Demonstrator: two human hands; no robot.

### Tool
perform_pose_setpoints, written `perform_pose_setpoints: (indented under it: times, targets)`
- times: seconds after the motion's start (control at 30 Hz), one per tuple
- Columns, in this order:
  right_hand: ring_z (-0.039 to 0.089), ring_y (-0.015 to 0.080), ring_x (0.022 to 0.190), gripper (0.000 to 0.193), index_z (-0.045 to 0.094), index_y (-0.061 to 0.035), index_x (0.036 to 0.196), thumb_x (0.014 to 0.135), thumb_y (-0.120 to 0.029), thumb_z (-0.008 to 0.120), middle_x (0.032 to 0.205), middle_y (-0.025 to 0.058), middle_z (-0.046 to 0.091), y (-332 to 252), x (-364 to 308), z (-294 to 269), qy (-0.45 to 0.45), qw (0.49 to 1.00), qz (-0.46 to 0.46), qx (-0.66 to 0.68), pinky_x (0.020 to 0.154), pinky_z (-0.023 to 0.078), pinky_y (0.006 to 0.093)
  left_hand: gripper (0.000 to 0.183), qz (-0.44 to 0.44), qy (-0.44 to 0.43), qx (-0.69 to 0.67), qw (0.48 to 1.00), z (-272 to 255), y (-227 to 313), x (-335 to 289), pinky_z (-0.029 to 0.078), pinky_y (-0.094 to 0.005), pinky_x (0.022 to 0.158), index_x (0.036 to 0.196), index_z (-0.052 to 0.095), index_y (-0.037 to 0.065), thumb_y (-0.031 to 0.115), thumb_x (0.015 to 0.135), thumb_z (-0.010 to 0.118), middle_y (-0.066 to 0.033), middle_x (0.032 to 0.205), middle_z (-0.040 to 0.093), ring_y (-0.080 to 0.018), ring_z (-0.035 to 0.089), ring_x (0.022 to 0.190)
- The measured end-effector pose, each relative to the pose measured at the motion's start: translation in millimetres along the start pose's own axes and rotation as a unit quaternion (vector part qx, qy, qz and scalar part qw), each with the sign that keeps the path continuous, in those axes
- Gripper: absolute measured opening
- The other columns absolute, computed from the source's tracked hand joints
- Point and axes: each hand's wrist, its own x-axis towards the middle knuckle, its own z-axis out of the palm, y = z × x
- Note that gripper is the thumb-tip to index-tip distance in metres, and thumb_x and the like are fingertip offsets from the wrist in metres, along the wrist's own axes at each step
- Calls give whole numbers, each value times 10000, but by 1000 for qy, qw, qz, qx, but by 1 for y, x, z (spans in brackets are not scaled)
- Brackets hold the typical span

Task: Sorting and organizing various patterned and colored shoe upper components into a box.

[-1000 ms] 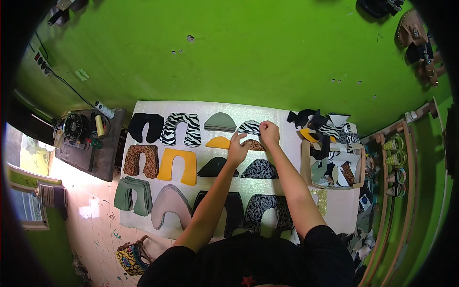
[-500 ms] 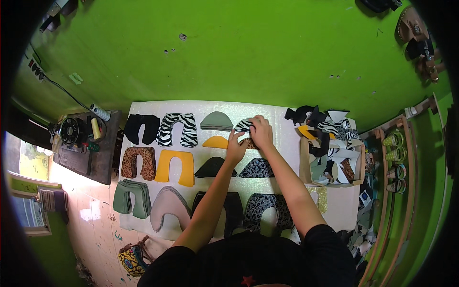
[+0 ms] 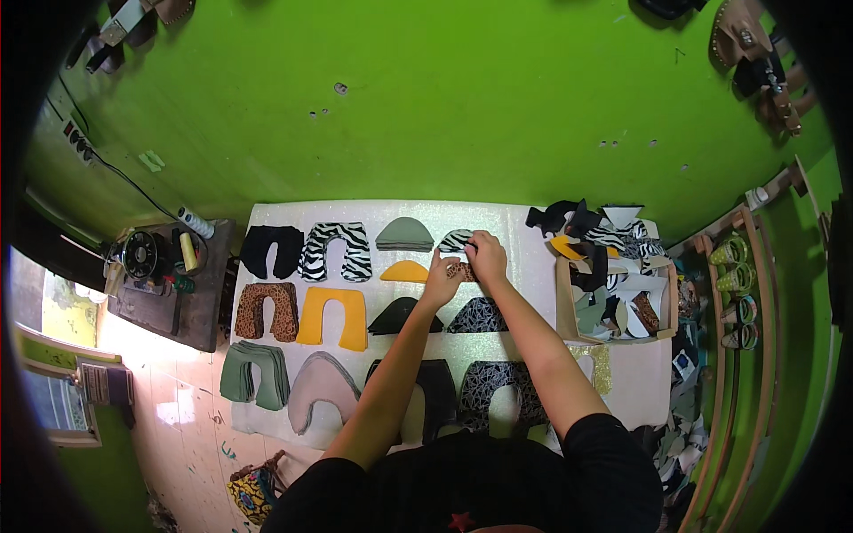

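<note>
- Two hands meet on one small leopard-print piece [image 3: 459,270], lying on the glittery white sheet [image 3: 533,231] between the yellow half-round [image 3: 404,272] and the box of offcuts [image 3: 613,293].
- Your left hand [image 3: 441,279] pinches its left edge.
- Your right hand [image 3: 487,258] pinches its right edge.
- Judge it thin, light and floppy; grip by the edges.

A shoemaking workshop: cut shoe uppers [image 3: 333,317], sewing machine [image 3: 142,256], hanging sandals [image 3: 746,35].
</note>
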Motion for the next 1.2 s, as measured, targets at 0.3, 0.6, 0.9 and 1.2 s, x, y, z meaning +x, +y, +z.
perform_pose_setpoints:
  times: [0.3, 0.6, 0.9, 1.2]
  targets:
    - [371, 349, 1045, 245, 583, -60, 958, 776, -223, 573, 1089, 163, 474, -9, -77, -39, 54, 997, 15, 62, 919, 295, 409, 263, 27, -40, -202, 978, 9, 24, -32, 417, -259, 817, 1060, 475, -32, 24, 809, 529, -93, 1019, 533, -148, 518, 922]
    - [345, 329, 1061, 170, 586, -123, 882, 713, -143, 596, 1064, 116, 468, -12, -127, -141, 208, 978, 14, 20, 915, 262, 439, 253, -3, -159, -165, 974, 37, 112, -96, 431, -224, 746, 1058, 514, -20, 42, 813, 504, -79, 964, 565, -95, 537, 821]
    - [333, 336, 1132, 442, 546, -19, 1006, 764, -389, 554, 1089, 142, 481, 55, -190, -188, 136, 940, 227, -217, 1004, 129, 514, 257, 100, -202, -75, 971, 94, 133, -135, 437, -296, 804, 1066, 519, 4, 66, 818, 503, -98, 1033, 567, -183, 542, 969]
    - [280, 332, 1214, 441, 534, -27, 1064, 761, -347, 542, 1151, 144, 472, 67, -208, -206, 46, 981, 129, -139, 1011, 90, 534, 203, 188, -93, -217, 953, 162, 190, -131, 430, -300, 831, 914, 561, 0, -59, 761, 442, -150, 1003, 556, -252, 544, 972]
